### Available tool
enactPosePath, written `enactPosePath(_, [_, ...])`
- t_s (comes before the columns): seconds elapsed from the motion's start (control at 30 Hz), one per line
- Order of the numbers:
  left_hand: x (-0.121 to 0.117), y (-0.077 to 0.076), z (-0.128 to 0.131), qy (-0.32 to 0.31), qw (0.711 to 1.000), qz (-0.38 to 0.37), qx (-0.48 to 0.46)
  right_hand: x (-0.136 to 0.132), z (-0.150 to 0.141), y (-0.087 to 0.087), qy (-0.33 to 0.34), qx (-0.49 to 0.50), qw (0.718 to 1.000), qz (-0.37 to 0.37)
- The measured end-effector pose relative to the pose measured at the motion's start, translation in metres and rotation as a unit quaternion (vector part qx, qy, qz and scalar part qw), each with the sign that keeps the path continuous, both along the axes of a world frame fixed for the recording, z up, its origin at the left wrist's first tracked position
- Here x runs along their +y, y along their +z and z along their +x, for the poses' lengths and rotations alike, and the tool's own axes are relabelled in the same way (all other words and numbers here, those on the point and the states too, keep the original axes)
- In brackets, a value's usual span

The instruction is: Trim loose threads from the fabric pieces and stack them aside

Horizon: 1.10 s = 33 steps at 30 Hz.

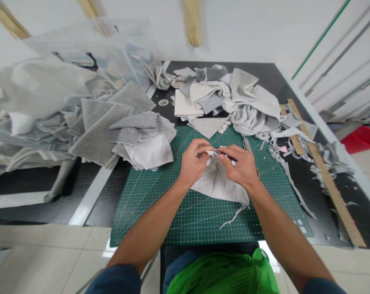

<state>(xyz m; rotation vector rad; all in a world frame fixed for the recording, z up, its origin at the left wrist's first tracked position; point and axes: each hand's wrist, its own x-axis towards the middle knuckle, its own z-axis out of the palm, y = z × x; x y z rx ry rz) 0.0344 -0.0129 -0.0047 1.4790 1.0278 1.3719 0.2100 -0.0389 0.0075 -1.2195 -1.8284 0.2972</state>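
A light grey piece of fabric [217,183] hangs from both my hands over the green cutting mat [160,196]. My left hand [192,161] pinches its top edge with thumb and fingers closed. My right hand [241,165] pinches the same edge just to the right, and a thin dark tool, possibly scissors, shows between its fingers. A loose thread or strip trails from the fabric's lower corner onto the mat.
Stacks of cut grey and white fabric pieces [126,130] lie left of the mat, and a heap of fabric [233,98] lies behind it. A long wooden ruler [322,171] and scraps lie to the right. A clear plastic box [99,53] stands at back left. A green mesh bag [221,273] is on my lap.
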Motion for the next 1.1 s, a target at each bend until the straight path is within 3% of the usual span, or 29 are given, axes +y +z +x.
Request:
enactPosePath(0.4, [-0.002,-0.009,-0.005,0.064,0.981,0.124,0.135,-0.003,-0.008,0.0,-0.01,0.009,1.0,-0.004])
enactPosePath(0.9, [-0.005,-0.002,-0.002,0.074,0.985,0.111,0.106,-0.003,-0.012,-0.001,-0.007,0.021,1.0,0.004])
enactPosePath(1.1, [-0.005,0.001,0.0,0.055,0.994,0.073,0.057,0.002,-0.007,-0.009,-0.067,0.076,0.995,-0.024])
